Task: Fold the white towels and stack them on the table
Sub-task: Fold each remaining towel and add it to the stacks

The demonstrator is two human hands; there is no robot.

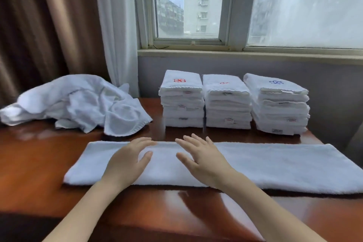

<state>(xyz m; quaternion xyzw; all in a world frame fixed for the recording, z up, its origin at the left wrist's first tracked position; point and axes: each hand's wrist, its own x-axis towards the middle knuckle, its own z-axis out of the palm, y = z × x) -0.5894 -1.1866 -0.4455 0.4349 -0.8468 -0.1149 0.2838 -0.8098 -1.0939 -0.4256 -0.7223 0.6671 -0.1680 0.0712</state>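
I keep my left hand [127, 160] and right hand [202, 160] open and flat, fingers spread, gripping nothing, over the middle of the long folded towel [275, 165]. I judge this is to smooth it for the next fold. The towel lies across the near side of the glossy wooden table [39, 163]. Three stacks [227, 104] stand behind it under the window [196, 6]. The unfolded heap [78, 102] waits on the left by the curtain [39, 25].
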